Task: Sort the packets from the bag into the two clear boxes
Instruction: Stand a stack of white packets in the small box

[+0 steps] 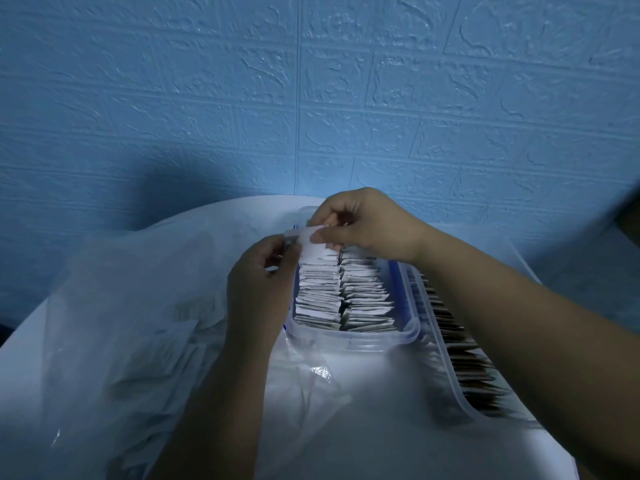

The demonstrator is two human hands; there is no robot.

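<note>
1. A single white packet (305, 236) is held in the air over the far end of the left clear box (349, 339), just above the packets already standing in it.
2. The left hand (263, 271) pinches the packet's left end. Its fingers (277, 251) are curled in tight around that edge, with the back of the hand towards the camera.
3. The right hand (367, 223) reaches in from the right and pinches the packet's right side between thumb (320, 235) and forefinger, the other fingers curled loosely behind. The packet spans the short gap between the two hands.
4. The left clear box has blue trim along its sides. It holds two close rows of white filed packets (322, 296) standing on edge, which fill it from the near wall back towards the hands.
5. A second clear box (450, 370) lies just beside it on the right, partly under the right forearm. It holds a long row of dark packets (467, 358).
6. The bag (131, 289), large and translucent, sprawls on the left, its plastic reaching under the left forearm. More loose packets (166, 341) show faintly through it.
7. Everything rests on a white surface (20, 355) with a rounded edge.
8. Behind it rises a blue wall (173, 98) embossed with a brick pattern.
</note>
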